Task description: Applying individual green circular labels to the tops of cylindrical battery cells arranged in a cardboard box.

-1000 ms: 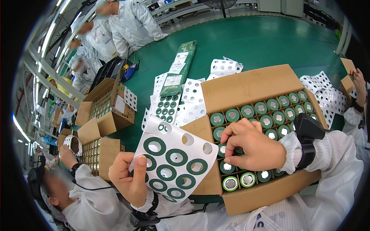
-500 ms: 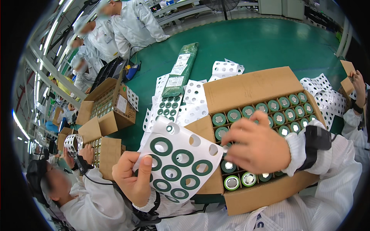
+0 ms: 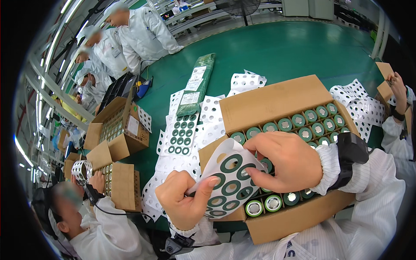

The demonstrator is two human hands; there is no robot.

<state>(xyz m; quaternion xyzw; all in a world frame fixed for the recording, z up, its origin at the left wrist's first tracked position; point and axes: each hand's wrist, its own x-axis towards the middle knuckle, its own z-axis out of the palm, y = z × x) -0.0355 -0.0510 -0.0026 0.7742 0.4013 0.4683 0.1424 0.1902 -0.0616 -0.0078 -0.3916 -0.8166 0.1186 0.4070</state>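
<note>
My left hand (image 3: 186, 197) grips a white sheet of green ring stickers (image 3: 231, 187) by its lower left edge, thumb on top. My right hand (image 3: 288, 162) has come to the sheet's upper right edge, its thumb against a green ring there and its forefinger bent over the edge. The sheet curls between both hands; whether the ring is lifting is hidden by the fingers. Under and beyond my right hand stands an open cardboard box (image 3: 271, 99) with cylindrical battery cells (image 3: 273, 203) upright in rows of dividers. Several cells have green rings on top; part of the rows is covered by my hand.
A green wrapped packet (image 3: 197, 84) lies on another ring sticker sheet (image 3: 182, 136) amid used white sheets (image 3: 167, 167). More punched sheets (image 3: 362, 104) lie right of the box. Co-workers' boxes (image 3: 123, 184) stand left. A person (image 3: 99, 229) works there; others stand behind the green table (image 3: 277, 47).
My right hand has moved left from above the cells to the sheet's edge and closed on it. My left hand has brought the sheet rightward, and it now curls.
</note>
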